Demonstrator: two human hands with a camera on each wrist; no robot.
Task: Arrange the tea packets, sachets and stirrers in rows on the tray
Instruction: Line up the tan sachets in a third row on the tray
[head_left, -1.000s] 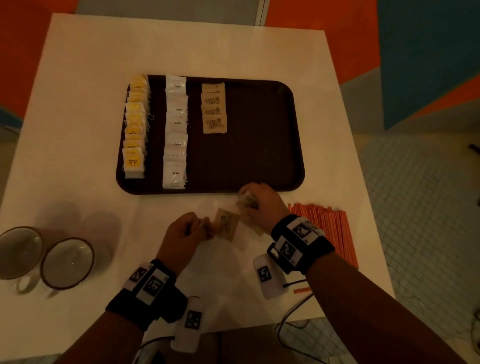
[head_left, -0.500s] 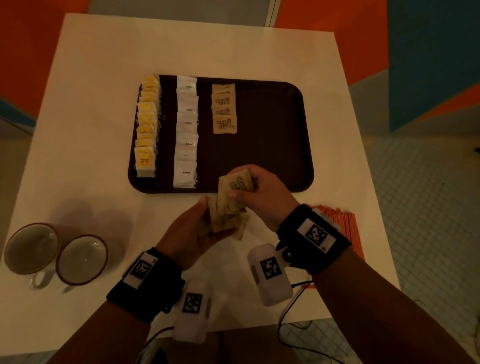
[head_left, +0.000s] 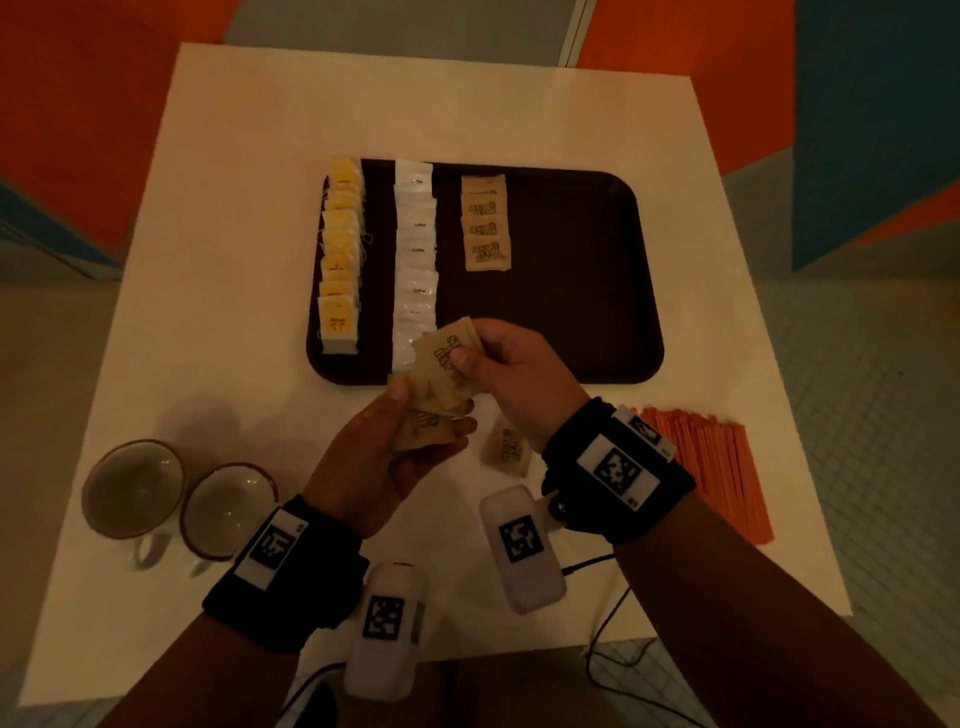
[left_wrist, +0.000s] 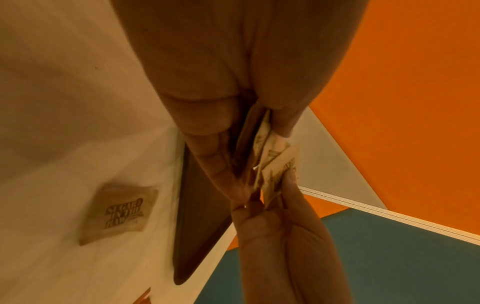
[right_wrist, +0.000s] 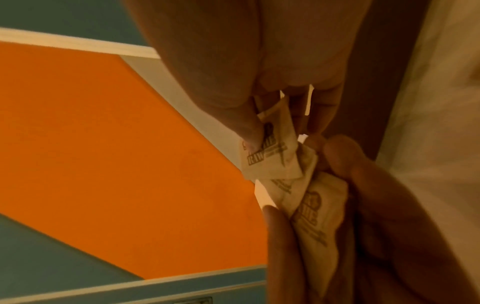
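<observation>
The dark brown tray (head_left: 582, 291) holds a row of yellow tea packets (head_left: 340, 254), a row of white sachets (head_left: 414, 260) and a short row of brown sugar sachets (head_left: 485, 223). My left hand (head_left: 384, 447) holds a small stack of brown sachets (head_left: 423, 423) above the table's near side. My right hand (head_left: 498, 364) pinches one brown sachet (head_left: 447, 353) at the top of that stack, over the tray's near edge. One brown sachet (head_left: 509, 452) lies loose on the table under my right wrist. Orange stirrers (head_left: 717, 467) lie bundled to the right.
Two empty cups (head_left: 179, 499) stand at the table's (head_left: 218, 156) near left. The tray's right half is bare. Cables hang off the near edge of the table. Orange and blue walls surround the table.
Both hands rose from the table with the brown sachets and met over the tray's near edge. The right hand now pinches the top sachet of the left hand's stack.
</observation>
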